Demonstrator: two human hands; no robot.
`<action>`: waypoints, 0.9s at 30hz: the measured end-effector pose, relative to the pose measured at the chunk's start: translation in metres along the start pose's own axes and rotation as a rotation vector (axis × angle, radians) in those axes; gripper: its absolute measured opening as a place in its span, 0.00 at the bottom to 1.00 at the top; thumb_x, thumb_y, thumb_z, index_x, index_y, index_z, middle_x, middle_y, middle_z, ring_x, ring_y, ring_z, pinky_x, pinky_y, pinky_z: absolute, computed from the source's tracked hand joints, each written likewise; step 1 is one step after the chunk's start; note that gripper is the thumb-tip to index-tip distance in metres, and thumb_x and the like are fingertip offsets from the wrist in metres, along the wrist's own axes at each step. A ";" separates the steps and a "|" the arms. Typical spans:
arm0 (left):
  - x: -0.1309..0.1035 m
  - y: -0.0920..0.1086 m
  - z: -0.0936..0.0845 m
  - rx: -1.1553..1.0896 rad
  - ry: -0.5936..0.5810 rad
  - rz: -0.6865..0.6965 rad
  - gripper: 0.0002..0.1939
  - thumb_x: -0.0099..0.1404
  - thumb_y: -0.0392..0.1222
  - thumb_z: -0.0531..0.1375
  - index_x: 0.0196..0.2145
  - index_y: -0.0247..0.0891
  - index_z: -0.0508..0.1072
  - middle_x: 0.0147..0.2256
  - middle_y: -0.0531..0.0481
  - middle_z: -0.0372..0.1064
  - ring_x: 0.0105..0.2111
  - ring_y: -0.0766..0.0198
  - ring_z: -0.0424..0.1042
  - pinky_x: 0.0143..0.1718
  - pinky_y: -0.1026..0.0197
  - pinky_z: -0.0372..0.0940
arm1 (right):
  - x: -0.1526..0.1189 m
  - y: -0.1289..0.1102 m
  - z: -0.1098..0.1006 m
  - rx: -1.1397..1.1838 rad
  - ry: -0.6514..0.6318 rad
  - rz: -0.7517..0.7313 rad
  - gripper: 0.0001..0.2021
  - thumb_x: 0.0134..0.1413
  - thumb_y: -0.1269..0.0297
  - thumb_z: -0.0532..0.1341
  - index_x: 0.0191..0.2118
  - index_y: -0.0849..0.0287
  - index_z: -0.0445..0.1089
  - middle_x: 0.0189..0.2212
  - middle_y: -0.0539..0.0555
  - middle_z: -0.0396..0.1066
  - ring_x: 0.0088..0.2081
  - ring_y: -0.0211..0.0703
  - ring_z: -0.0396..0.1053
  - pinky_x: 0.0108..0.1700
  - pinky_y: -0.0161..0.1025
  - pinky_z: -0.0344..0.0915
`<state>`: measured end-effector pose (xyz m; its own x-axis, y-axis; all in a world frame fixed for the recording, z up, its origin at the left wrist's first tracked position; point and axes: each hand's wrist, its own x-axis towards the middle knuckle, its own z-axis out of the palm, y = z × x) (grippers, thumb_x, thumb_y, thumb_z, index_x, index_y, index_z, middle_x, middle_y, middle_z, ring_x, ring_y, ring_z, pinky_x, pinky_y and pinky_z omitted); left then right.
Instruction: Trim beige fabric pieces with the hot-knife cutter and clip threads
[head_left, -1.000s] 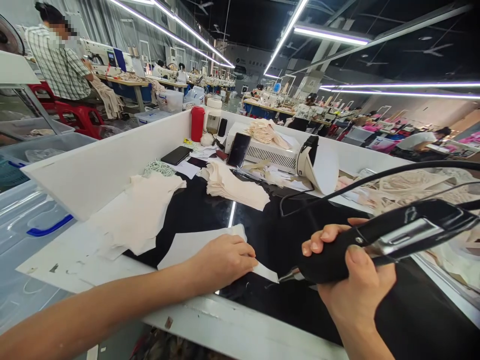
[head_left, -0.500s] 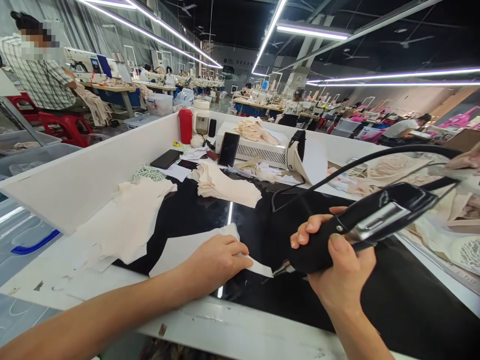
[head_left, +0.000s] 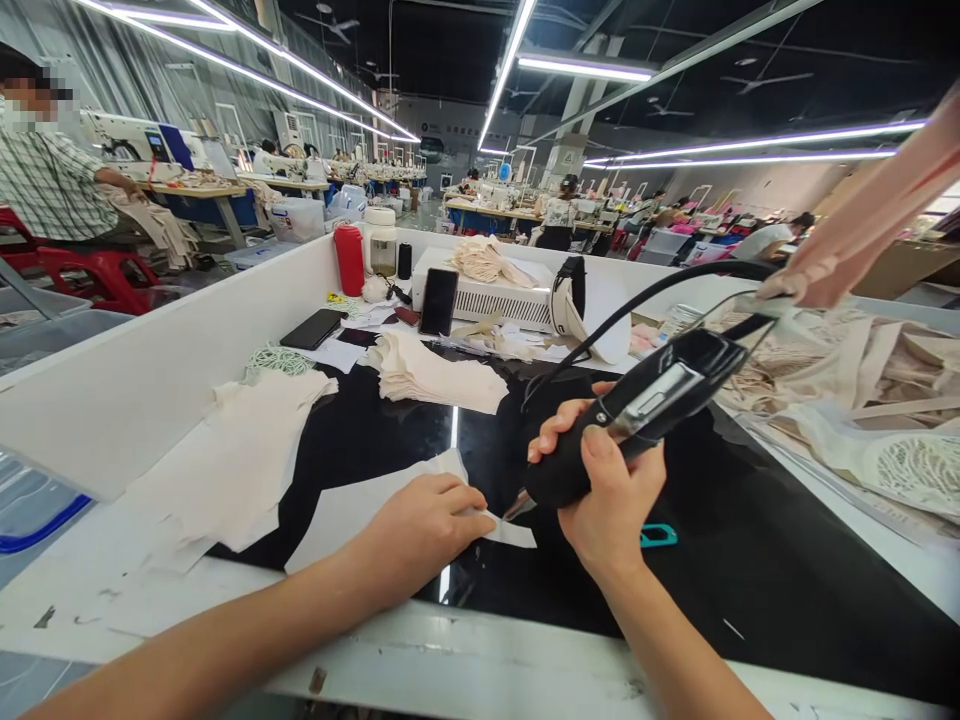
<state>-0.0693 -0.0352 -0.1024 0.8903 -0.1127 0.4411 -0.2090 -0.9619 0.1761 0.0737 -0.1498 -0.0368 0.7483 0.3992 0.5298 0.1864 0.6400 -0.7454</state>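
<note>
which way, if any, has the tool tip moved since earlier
Yes, the tool tip moved left along the white sheet, away from its right end.

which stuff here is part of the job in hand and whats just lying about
Seemingly in use: black handheld tool in the right hand; white piece under the left hand; black mat beneath.

Apparently lying about: upright phone; red bottle; green string bundle; teal object.

"What's the tool (head_left: pixel 637 385) made of?"
"Black plastic, seemingly, and shiny metal."
"The sheet (head_left: pixel 352 515)?"
"Smooth and matt, paper or cloth; I can't tell."
"And the mat (head_left: pixel 750 570)?"
"Glossy, almost mirror-like. The stack (head_left: pixel 442 375) is matt cloth."
</note>
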 end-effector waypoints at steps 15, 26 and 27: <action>0.002 0.000 -0.001 -0.011 0.003 -0.003 0.09 0.75 0.33 0.58 0.47 0.39 0.78 0.46 0.48 0.77 0.43 0.58 0.74 0.44 0.56 0.70 | -0.001 -0.001 -0.004 -0.053 0.024 0.007 0.16 0.56 0.62 0.69 0.48 0.50 0.66 0.31 0.44 0.71 0.25 0.37 0.70 0.27 0.38 0.71; -0.001 -0.001 0.000 0.002 0.006 0.011 0.10 0.76 0.34 0.57 0.48 0.40 0.78 0.47 0.46 0.76 0.44 0.59 0.74 0.47 0.56 0.69 | -0.004 -0.003 -0.014 -0.094 0.037 -0.022 0.17 0.56 0.60 0.69 0.49 0.51 0.66 0.31 0.44 0.71 0.25 0.37 0.69 0.26 0.38 0.71; -0.001 -0.001 0.000 0.001 0.005 0.008 0.10 0.76 0.34 0.57 0.48 0.40 0.78 0.47 0.47 0.76 0.44 0.59 0.74 0.47 0.56 0.69 | -0.003 -0.003 -0.014 -0.097 0.035 -0.020 0.17 0.56 0.60 0.69 0.49 0.51 0.65 0.31 0.44 0.71 0.25 0.37 0.70 0.26 0.38 0.71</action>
<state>-0.0699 -0.0342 -0.1028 0.8866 -0.1192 0.4470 -0.2158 -0.9612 0.1718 0.0794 -0.1620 -0.0420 0.7654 0.3626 0.5317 0.2612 0.5800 -0.7716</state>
